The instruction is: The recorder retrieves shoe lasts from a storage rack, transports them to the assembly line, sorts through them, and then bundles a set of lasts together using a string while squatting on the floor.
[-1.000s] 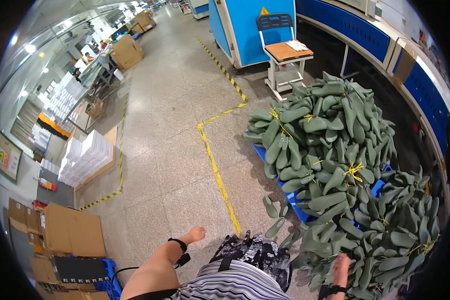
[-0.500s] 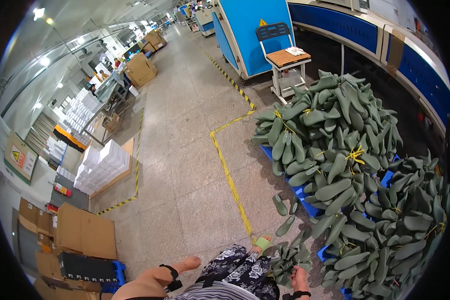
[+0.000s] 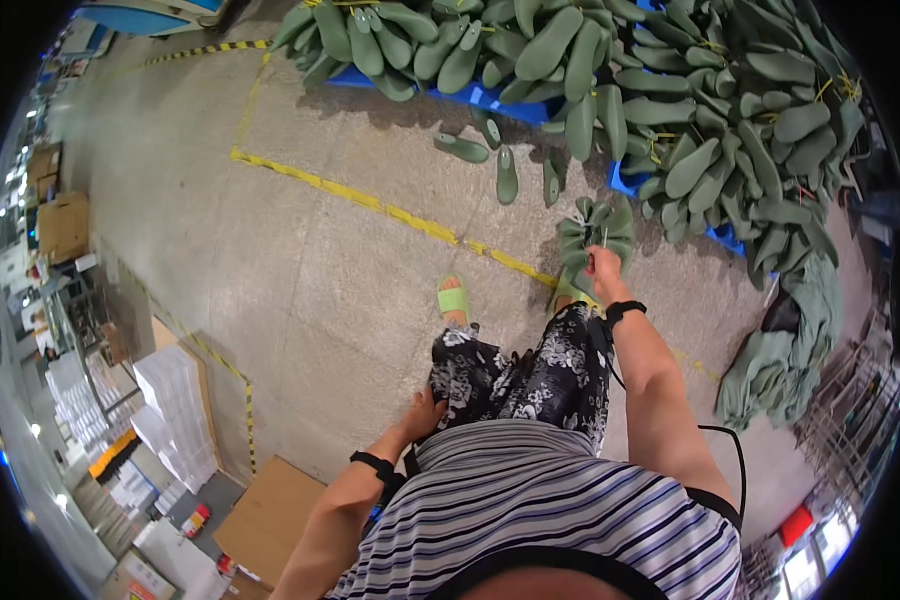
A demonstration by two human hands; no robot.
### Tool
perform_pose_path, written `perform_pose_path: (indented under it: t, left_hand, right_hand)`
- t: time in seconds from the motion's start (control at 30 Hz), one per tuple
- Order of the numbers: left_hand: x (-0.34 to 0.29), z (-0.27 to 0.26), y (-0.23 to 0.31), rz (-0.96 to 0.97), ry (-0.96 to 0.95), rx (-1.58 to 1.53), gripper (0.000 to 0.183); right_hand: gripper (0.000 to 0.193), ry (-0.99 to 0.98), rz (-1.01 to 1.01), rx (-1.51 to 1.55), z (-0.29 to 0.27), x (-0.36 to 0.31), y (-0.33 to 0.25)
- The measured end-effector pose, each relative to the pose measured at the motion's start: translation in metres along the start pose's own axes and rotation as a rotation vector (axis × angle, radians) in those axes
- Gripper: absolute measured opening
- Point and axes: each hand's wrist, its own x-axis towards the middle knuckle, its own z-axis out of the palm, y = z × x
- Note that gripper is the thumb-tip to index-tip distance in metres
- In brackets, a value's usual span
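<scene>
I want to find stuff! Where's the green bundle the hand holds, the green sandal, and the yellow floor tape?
green bundle (image 3: 592, 228), head view, middle of the tied soles.
green sandal (image 3: 453, 299), head view, its strap.
yellow floor tape (image 3: 410, 221), head view, mid-stripe.

Just one view here, a fisheye worn on the person's head, pointed almost straight down. So the striped shirt (image 3: 560, 510) fills the bottom edge right under the lens, very near, and both forearms come up from there. The concrete floor (image 3: 300, 260) spreads out below, further off. Top of the picture is what's ahead of the person: the heap of green shoe insoles (image 3: 610, 90) sits along that edge. Straight lines like the yellow floor tape (image 3: 370, 200) bend toward the round black rim.
</scene>
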Motion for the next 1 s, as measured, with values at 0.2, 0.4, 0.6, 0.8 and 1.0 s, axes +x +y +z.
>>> perform_pose_path:
  t: [0.2,0.4,0.6,0.8,1.0]
  left_hand:
    - [0.004,-0.008,-0.133,-0.053,0.087,-0.123,0.033]
    - [-0.01,0.012,-0.137,-0.118,0.257,-0.23,0.024]
    - [0.0,0.04,-0.155,-0.067,0.342,-0.487,0.017]
    - [0.007,0.047,-0.135,0.013,0.296,-0.358,0.013]
    - [-0.012,0.034,-0.031,-0.002,0.038,-0.817,0.01]
  right_hand:
    - [0.016,-0.033,-0.006,0.146,0.049,0.005,0.043]
    - [0.013,0.065,0.119,0.271,0.056,0.046,0.111]
    - [0.015,0.002,0.112,0.229,0.05,0.117,0.184]
    - [0.042,-0.169,-0.241,-0.984,-0.039,0.089,0.219]
    - [0.065,-0.847,-0.298,-1.05,-0.117,-0.134,0.276]
